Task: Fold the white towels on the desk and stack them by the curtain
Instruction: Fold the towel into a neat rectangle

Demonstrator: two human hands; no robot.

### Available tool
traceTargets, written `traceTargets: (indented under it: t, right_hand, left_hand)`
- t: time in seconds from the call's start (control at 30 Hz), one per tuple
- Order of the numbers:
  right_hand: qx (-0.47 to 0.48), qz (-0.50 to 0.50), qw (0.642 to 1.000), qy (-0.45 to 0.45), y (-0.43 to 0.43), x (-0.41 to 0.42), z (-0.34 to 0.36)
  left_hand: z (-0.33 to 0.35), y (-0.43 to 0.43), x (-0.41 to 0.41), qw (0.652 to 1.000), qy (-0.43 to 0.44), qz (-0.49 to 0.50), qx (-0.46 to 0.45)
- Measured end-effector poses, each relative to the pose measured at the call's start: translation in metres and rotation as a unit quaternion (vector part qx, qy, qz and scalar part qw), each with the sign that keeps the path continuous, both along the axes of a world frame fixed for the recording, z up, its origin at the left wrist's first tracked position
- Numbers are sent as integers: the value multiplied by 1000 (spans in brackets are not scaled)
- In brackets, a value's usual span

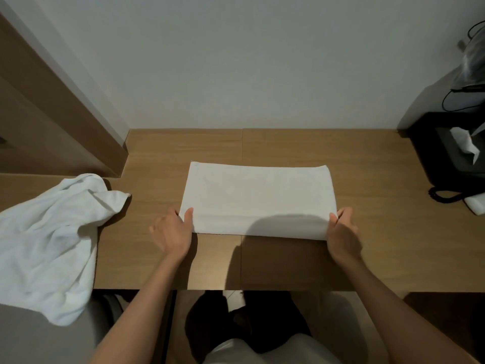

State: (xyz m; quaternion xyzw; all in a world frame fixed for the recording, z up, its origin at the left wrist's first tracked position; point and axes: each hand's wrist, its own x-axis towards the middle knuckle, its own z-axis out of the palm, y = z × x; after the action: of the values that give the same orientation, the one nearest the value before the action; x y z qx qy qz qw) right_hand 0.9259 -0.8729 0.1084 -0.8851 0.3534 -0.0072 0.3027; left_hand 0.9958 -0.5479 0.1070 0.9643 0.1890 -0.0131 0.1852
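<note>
The left hand [172, 232] is pinching the near left corner of the towel [258, 198], thumb lying on top, while the right hand [342, 232] is curling its fingers round the near right corner. The towel is lying flat as a smooth rectangle mid-desk [288, 261]. A crumpled towel [49, 232] is spilling over the desk's left edge, well apart. A black tissue box [446, 158] is sitting far right
</note>
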Motion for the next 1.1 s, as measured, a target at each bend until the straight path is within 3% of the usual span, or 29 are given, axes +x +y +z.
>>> traceTargets:
  t: [0.27, 0.37, 0.47, 0.6, 0.77, 0.93, 1.1]
  right_hand:
    - [-87, 59, 994, 37, 5, 2, 9]
    - [-198, 98, 975, 31, 7, 10, 8]
    - [-191, 193, 963, -5, 23, 28, 6]
    - [-160, 293, 943, -4, 59, 65, 0]
    - [-146, 330, 929, 82, 80, 92, -24]
    - [-180, 328, 926, 59, 55, 78, -39]
    - [-190, 273, 941, 57, 14, 67, -37]
  left_hand:
    - [4, 10, -4, 999, -35, -3, 33]
    - [9, 5, 0, 988, -73, -86, 105]
    - [12, -29, 5, 967, -124, -207, 84]
    - [6, -95, 26, 951, -48, -306, 23]
    - [-22, -115, 48, 937, 28, -341, 70]
    - [-38, -83, 53, 927, 29, -350, 128]
    - [-36, -48, 56, 950, 13, -292, 113]
